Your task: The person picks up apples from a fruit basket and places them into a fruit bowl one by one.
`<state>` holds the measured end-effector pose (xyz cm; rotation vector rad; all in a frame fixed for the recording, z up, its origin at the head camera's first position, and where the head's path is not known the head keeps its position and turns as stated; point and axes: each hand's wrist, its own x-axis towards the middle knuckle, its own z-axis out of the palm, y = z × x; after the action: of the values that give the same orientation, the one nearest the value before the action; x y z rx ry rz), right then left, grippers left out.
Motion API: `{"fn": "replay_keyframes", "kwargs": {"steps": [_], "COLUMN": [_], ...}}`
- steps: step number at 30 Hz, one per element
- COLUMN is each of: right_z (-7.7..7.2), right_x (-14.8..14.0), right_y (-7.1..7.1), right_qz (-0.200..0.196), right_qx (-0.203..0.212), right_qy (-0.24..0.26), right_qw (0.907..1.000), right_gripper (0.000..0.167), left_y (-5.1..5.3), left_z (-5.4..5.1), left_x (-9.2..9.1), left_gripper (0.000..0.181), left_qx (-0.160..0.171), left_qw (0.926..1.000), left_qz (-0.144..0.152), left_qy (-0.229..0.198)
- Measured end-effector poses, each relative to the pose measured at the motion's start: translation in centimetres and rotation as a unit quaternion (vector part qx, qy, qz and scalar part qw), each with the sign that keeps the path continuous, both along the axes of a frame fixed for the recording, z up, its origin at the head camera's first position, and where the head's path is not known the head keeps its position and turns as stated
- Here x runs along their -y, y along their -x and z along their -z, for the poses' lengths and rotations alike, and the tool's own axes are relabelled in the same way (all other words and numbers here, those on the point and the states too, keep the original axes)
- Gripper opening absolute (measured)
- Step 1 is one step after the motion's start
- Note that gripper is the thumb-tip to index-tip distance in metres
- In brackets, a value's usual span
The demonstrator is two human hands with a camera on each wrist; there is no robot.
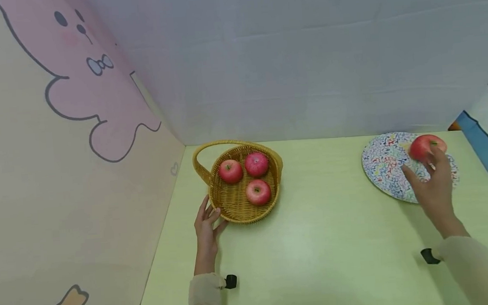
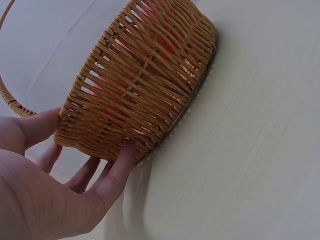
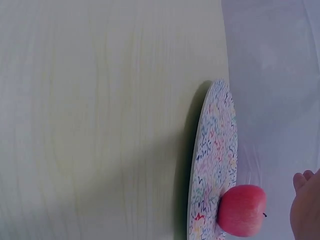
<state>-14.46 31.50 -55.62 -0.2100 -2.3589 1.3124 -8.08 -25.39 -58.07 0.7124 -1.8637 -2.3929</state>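
Observation:
At the left of the table, a woven basket (image 1: 244,214) with a loop handle holds three red apples (image 1: 258,192). My left hand (image 1: 206,223) touches the basket's near left side from outside. In the left wrist view, spread fingers (image 2: 120,170) rest against the wicker wall, with the thumb by the rim. At the right, a round speckled board (image 1: 383,168) carries one red apple (image 1: 422,147). My right hand (image 1: 435,188) hovers over this apple with thumb and fingers apart. A gap shows between the hand and the apple (image 3: 241,210) in the right wrist view.
The pale green table (image 1: 318,242) meets a whitish curtain-like wall (image 1: 307,82) at the back. A cartoon-printed panel (image 1: 81,192) bounds the left side, and another printed panel (image 1: 487,140) stands at the right. Bare tabletop lies between basket and board.

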Motion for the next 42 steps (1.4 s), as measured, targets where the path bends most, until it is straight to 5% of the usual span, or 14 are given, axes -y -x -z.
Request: {"fn": "replay_keyframes", "kwargs": {"steps": [10,16,24,31,42], "right_z": [-1.5,-2.5,-1.9,1.4,1.0], "right_x": [4.8,8.6,12.1,13.7,17.5], "right_y": [-2.4,-4.2,-5.6,-5.6,-5.8], "right_qz": [-0.117,-0.190,-0.238,-0.269,-0.334], "right_qx": [-0.071,-0.140,-0.147,-0.129,-0.185], "right_qy": [0.035,0.018,0.010,0.016,0.039], "right_qw": [0.9900,0.9716,0.9601,0.9543,0.9234], "right_gripper": [0.085,0.088,0.092,0.095,0.088], "left_y": [0.3,0.3,0.2,0.1,-0.2], "left_z": [-0.1,-0.1,-0.1,-0.4,-0.2], "left_x": [-0.1,-0.2,0.0,-0.1,-0.3], "left_gripper": [0.064,0.064,0.064,0.065,0.064], "left_qx": [-0.001,0.007,0.005,0.003,0.004], "left_qw": [1.0000,0.9999,1.0000,1.0000,0.9999], "left_qz": [-0.005,-0.008,-0.008,-0.003,-0.010], "left_qy": [0.003,0.003,-0.001,-0.002,-0.004]}}
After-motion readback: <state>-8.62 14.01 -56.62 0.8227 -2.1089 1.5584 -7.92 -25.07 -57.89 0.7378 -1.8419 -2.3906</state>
